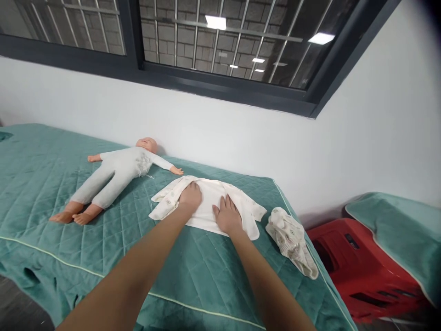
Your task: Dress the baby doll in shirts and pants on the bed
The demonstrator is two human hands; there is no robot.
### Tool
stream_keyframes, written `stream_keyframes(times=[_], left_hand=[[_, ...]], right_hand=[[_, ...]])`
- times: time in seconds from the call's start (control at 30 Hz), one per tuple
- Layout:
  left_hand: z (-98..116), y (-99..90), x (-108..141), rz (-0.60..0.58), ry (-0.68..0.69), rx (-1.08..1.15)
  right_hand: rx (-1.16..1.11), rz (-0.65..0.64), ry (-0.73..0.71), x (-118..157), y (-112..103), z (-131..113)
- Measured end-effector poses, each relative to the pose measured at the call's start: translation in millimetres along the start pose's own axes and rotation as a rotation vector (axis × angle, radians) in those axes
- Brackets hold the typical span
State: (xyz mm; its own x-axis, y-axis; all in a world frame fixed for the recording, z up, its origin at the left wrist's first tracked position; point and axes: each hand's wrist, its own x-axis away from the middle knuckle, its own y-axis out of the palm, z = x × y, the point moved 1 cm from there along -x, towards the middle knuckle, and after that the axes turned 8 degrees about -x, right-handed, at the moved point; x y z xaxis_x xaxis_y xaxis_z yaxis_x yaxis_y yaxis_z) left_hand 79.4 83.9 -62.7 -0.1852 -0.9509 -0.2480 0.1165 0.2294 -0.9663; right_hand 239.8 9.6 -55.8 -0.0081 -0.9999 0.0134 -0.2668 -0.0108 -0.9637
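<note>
A white, faintly printed baby shirt lies spread on the bed with its front open and its sleeves out to both sides. My left hand is on the left front panel, its fingers bent and closed on the cloth near the opening. Flat on the inner side lies my right hand, fingers apart, next to the right front panel. To the right of the shirt is a crumpled, printed baby garment, touched by neither hand.
A baby doll in a pale body suit lies on its back at the left, arms outstretched. The green quilted cover has a piped edge. A red plastic chair or stool with green cloth stands right. Behind are a white wall and a window.
</note>
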Motion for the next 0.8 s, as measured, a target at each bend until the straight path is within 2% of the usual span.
stream_keyframes(times=[0.17, 0.3, 0.4, 0.47, 0.63, 0.8], left_hand=[[7.2, -1.8, 7.2, 0.026, 0.327, 0.033], [5.0, 2.8, -0.3, 0.000, 0.436, 0.071], [2.1, 7.6, -8.8, -0.031, 0.417, 0.078], [1.5, 10.4, -14.4, -0.052, 0.370, 0.073], [3.6, 14.8, -24.9, -0.091, 0.256, 0.067], [4.0, 17.2, -32.0, -0.101, 0.216, 0.079]], right_hand=[[0.023, 0.000, 0.014, 1.6, -2.7, -4.4], [0.041, 0.005, -0.070, 1.1, 0.0, -12.8], [0.031, -0.027, -0.172, -5.7, 4.1, -23.0], [0.020, -0.039, -0.191, -15.1, 6.4, -28.8], [-0.008, -0.022, -0.140, -47.9, 8.8, -34.2], [-0.024, 0.014, -0.090, -72.0, 9.8, -31.1]])
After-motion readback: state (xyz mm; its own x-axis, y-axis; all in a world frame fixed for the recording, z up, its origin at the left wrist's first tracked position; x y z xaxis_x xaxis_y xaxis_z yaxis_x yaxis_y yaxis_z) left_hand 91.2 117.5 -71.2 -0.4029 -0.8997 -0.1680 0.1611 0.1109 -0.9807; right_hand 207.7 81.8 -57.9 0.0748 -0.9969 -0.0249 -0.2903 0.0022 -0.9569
